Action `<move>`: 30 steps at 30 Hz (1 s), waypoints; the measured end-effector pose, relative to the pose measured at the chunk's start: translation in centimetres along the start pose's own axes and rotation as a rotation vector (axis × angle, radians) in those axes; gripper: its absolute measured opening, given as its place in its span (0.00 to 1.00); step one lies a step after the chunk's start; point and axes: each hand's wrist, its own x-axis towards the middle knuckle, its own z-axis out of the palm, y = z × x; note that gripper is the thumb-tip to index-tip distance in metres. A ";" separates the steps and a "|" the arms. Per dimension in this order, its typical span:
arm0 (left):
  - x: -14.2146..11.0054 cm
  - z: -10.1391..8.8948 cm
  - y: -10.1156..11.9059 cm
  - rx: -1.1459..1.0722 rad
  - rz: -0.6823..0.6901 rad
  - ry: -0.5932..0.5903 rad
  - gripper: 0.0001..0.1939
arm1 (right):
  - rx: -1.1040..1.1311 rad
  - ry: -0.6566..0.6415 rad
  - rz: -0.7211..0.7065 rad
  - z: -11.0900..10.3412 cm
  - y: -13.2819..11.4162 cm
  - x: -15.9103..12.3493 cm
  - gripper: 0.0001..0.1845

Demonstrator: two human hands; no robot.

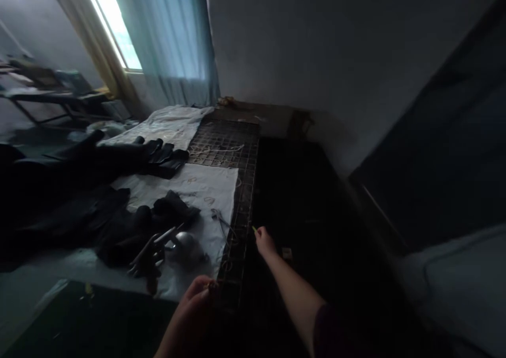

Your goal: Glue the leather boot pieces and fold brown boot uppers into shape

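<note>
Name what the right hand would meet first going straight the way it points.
The right hand would likely meet the wire grid first, at its edge; depth is unclear, it might pass above.

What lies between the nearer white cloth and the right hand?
In the head view, a wire mesh strip separates the cloth from the right hand.

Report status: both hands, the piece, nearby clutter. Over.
Right hand: pinching small yellow-green piece, beside the grid. Left hand: grip too dark to tell. Nearest clutter: round silver thing on white cloth.
</note>
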 end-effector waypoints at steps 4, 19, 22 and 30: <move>1.9 1.7 -0.6 -0.046 0.054 0.151 0.15 | -0.155 -0.098 -0.067 0.6 -2.4 5.6 0.09; 4.5 7.7 0.6 -0.312 0.154 0.310 0.04 | -0.124 -0.194 -0.110 -5.8 5.7 0.3 0.11; 3.9 9.2 1.2 -0.465 0.103 0.377 0.09 | -0.053 -0.204 -0.158 -8.0 5.9 -1.1 0.09; 2.4 9.7 0.9 -0.541 0.138 0.186 0.06 | 0.371 -0.180 -0.472 -14.3 -2.3 -5.1 0.14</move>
